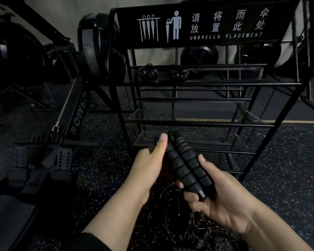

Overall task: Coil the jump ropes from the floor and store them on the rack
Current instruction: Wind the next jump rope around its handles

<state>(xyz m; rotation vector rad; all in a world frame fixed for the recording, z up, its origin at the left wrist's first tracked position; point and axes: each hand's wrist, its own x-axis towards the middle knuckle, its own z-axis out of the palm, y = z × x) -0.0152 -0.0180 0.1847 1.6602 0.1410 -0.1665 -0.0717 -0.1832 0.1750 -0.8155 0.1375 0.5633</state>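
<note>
The two ribbed handles (186, 165) are lying side by side, low before the rack (205, 122); they look light, rigid and grippy, the best hold, while the thin cords (172, 212) trailing on the floor (101, 171) look springy and tangle-prone. The right hand (223, 198) is gripping their lower ends; the left hand (149, 163) is pressing its thumb along them, its fingers hidden.

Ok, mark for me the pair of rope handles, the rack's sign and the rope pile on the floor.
rope handles (184, 166): head view, on the ribbed grip of the left handle.
rack's sign (203, 26): head view, middle of the black panel, by the white lettering.
rope pile (172, 220): head view, on the tangled cords between the forearms.
</note>
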